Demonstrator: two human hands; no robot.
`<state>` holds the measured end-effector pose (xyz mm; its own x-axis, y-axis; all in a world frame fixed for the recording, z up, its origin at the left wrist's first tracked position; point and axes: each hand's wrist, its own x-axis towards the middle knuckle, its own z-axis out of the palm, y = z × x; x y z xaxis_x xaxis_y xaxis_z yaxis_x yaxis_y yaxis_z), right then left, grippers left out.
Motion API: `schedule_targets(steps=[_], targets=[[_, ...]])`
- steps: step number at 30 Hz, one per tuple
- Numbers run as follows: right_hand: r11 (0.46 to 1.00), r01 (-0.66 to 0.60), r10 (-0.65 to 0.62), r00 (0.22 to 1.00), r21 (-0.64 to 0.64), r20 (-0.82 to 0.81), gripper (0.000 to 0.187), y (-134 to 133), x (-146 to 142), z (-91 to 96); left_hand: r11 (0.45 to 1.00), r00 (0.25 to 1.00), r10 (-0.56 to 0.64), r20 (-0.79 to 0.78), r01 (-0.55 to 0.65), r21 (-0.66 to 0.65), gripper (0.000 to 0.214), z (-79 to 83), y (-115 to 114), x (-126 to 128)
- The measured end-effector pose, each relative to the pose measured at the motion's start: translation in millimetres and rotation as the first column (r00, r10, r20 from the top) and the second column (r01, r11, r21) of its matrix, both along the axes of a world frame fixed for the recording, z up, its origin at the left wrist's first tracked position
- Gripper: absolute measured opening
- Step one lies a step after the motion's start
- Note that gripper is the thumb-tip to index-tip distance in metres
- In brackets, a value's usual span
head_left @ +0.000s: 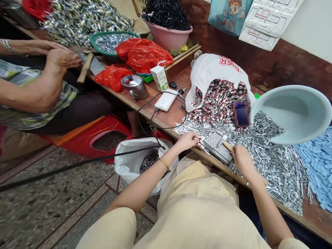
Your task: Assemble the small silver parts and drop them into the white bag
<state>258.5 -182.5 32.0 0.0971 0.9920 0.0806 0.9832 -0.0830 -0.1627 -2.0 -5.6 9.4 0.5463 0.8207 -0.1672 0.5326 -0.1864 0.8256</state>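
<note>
My right hand (242,159) is wrapped round the wooden handle of a small hammer (228,146), whose head is over a speckled stone block (214,141) at the table's front edge. To its left, my left hand (188,141) is closed in a pinch on a small red-and-silver metal piece (200,145), partly hidden by the fingers. A dark flat metal bar (215,152) runs along the block's near edge. Loose silver metal pins (272,169) lie heaped around the block. Behind it, red-and-silver pieces (220,97) spill from a white plastic bag (220,67).
A pale basin (303,114) stands at right, near light-blue strips (317,162). Left are a white power bank (166,100) with a cable, a metal cup (135,87) and a juice carton (159,77). Below hangs an open white sack (129,162). A co-worker's hands (63,57) are at far left.
</note>
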Motion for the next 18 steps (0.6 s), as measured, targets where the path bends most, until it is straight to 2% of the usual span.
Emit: schedule_targets(steps=[4, 8, 10, 13, 18], targets=[[1.0, -0.001, -0.001, 0.981, -0.009, -0.196, 0.034, 7, -21, 23.6, 1.0, 1.0, -0.021, -0.005, 0.021, -0.007, 0.013, 0.7, 0, 0], [0.982, -0.183, 0.164, 0.944, -0.041, -0.285, 0.04, 15, -47, 42.2, 0.999, 1.0, -0.019, 0.019, 0.02, -0.028, 0.014, 1.9, -1, 0], [0.971, -0.237, 0.22, 0.936, -0.031, -0.275, 0.044, 19, -56, 43.1, 1.0, 1.0, -0.012, 0.028, 0.013, -0.009, 0.014, 2.1, -2, 0], [0.975, -0.221, 0.217, 0.956, 0.001, -0.196, 0.051, 23, -62, 39.9, 1.0, 0.999, -0.016, 0.03, 0.016, 0.011, 0.013, 2.2, -2, -1], [0.961, -0.226, 0.224, 0.974, -0.158, -0.034, 0.057, 28, -67, 39.8, 1.0, 1.0, -0.009, 0.02, 0.009, -0.015, 0.013, 2.7, -2, -2]])
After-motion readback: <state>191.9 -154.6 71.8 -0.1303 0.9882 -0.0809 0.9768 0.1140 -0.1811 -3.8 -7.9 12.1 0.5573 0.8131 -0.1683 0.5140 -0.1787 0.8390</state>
